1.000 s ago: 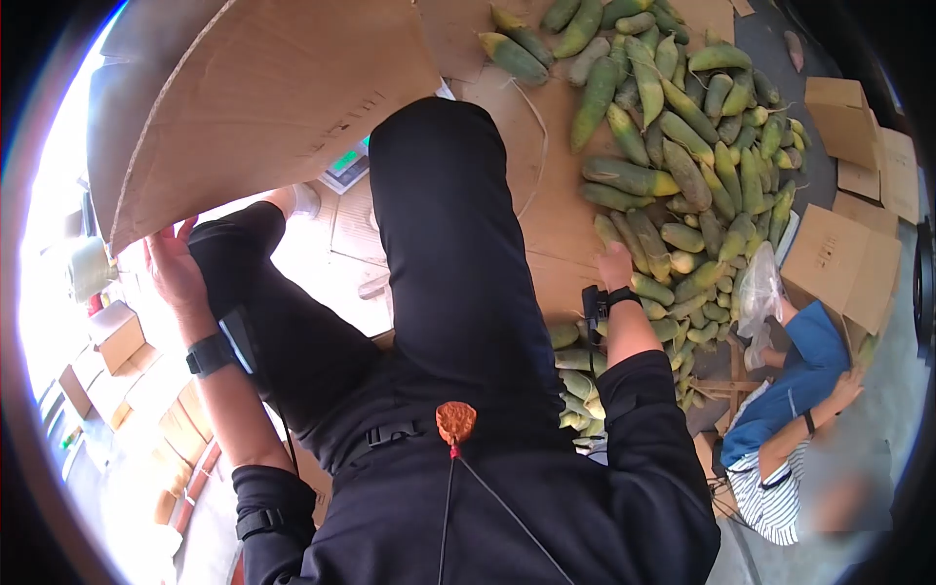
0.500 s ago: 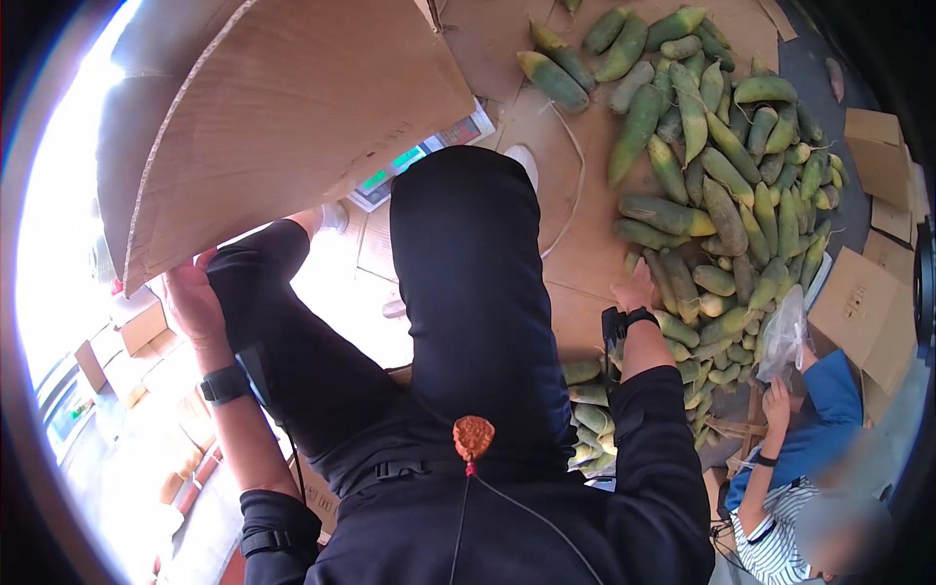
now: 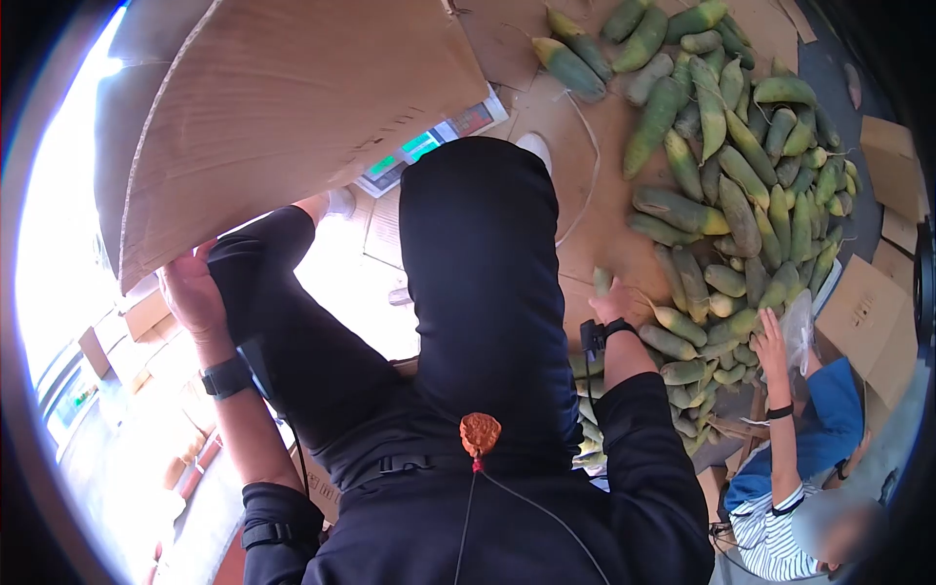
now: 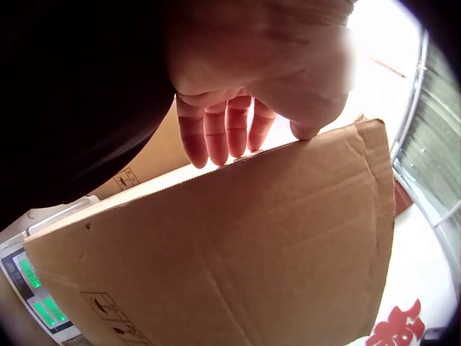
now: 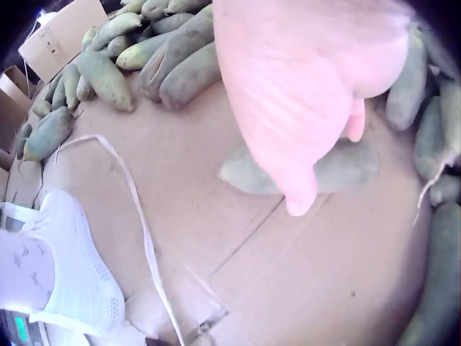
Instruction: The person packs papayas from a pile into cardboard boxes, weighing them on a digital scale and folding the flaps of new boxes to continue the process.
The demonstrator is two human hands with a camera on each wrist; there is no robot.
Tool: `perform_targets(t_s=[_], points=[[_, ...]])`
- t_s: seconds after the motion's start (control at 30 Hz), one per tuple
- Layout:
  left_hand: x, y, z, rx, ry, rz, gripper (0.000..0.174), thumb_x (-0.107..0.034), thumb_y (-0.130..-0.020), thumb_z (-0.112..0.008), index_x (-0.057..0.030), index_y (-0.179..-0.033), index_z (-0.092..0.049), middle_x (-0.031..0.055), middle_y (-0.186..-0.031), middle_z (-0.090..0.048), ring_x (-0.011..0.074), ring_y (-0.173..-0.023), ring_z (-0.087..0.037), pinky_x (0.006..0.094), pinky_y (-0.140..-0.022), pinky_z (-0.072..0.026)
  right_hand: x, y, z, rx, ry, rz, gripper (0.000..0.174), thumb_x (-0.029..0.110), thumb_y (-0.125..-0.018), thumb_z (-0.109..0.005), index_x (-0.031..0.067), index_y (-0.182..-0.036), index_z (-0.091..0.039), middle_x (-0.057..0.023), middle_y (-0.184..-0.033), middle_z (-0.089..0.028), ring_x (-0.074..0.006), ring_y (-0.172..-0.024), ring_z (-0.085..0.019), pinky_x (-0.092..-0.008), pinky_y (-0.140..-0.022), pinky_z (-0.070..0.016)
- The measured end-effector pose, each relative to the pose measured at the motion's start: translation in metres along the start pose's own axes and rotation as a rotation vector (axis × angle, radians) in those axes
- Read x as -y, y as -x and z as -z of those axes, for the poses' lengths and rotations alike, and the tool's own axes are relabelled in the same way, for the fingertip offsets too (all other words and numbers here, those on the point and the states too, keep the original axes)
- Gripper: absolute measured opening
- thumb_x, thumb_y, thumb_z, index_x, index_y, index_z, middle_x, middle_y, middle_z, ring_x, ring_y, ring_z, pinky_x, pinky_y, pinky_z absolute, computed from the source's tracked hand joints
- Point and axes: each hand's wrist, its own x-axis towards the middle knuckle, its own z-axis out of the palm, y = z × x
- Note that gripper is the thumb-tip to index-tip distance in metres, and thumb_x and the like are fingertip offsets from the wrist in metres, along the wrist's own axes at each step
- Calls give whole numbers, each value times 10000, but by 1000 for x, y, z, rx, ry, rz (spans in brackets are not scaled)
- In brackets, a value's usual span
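My right hand (image 3: 613, 303) grips a green radish (image 3: 602, 281) beside a large pile of green radishes (image 3: 741, 195). In the right wrist view the thumb lies over the near side of this radish (image 5: 346, 169), close over the cardboard sheet, and the palm covers its middle. My left hand (image 3: 193, 292) holds the upper edge of a big cardboard box (image 3: 292, 107). From the left wrist, the fingers (image 4: 216, 133) reach over the edge of the box (image 4: 238, 238), with the thumb at the rim nearby.
A scale (image 3: 434, 141) with green lit digits is partly hidden under the box. A white strap (image 3: 593, 156) lies on the cardboard floor. Another person (image 3: 780, 497) in a striped shirt reaches to the pile from the right, near cardboard boxes (image 3: 863, 312).
My right hand has come away from the pile's edge with a radish. The left hand keeps its place on the box edge. The other person's hand has moved onto the pile.
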Motion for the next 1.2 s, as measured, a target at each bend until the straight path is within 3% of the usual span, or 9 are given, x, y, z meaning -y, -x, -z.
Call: perform_targets(t_s=[0.13,0.2,0.53,0.7,0.8,0.93,1.07,1.13,1.2], points=[[0,2,1,22,-3,5,428,-341,-965,-369,-32,-1253,-440,117,-1235,-504,251,-1119,-504,409,-872,-444,24,8,-12,-105,-6,-49,696,232,-651,-752,61,-1254,-450,-195,-1222,-514,-328,-1164,-475,-416,-967,-399],[0,2,3,39,-8,0,428,-340,-965,-369,-27,-1247,-442,116,-1230,-507,252,-1114,-508,408,-867,-447,33,12,-7,53,52,-74,631,246,-713,-723,180,-1272,-438,-114,-1273,-473,-311,-1168,-472,-443,-918,-438],[-4,6,-6,20,18,6,399,-315,-962,-378,-19,-1210,-478,118,-1191,-529,234,-1077,-531,390,-824,-471,41,10,1,-11,10,156,554,92,-739,-667,153,-1243,-446,-189,-1136,-516,-367,-1041,-529,-440,-901,-437],[0,6,-4,-13,62,13,358,-278,-972,-377,-13,-1179,-500,118,-1140,-559,223,-1016,-556,375,-797,-481,28,-6,27,-345,-463,367,569,52,-720,-668,30,-1231,-418,-204,-1125,-510,-355,-1036,-526,-417,-900,-421],[-5,9,-9,-20,96,4,338,-247,-965,-434,17,-1163,-510,118,-1072,-581,200,-921,-591,335,-765,-491,54,6,87,-435,-745,283,570,38,-751,-657,16,-1257,-397,-167,-1168,-502,-248,-1024,-536,-355,-884,-435],[-7,10,-8,-1,22,20,348,-281,-970,-424,-3,-1144,-538,111,-1042,-607,209,-947,-588,365,-789,-482,120,76,205,-500,-1267,453,491,46,-853,-591,27,-1279,-349,-101,-1191,-483,-181,-1024,-522,-313,-857,-473],[-6,10,-9,-30,3,35,374,-314,-954,-472,-1,-1137,-566,100,-1036,-611,198,-913,-593,335,-768,-494,184,162,304,-738,-1304,795,459,39,-882,-552,25,-1285,-332,-119,-1181,-480,-215,-1054,-519,-360,-865,-486],[-4,10,-7,-44,15,57,370,-304,-951,-483,-3,-1149,-566,101,-1042,-610,189,-892,-595,319,-753,-501,208,194,342,-748,-1397,1107,458,41,-890,-538,27,-1291,-318,-139,-1196,-482,-240,-1062,-526,-393,-871,-489],[-3,9,-6,6,25,22,370,-303,-951,-483,-7,-1158,-563,98,-1046,-610,180,-889,-596,310,-751,-504,245,237,369,-834,-1392,1338,296,40,-897,-528,-41,-1172,-456,-163,-1145,-530,-262,-1029,-556,-435,-888,-487]])
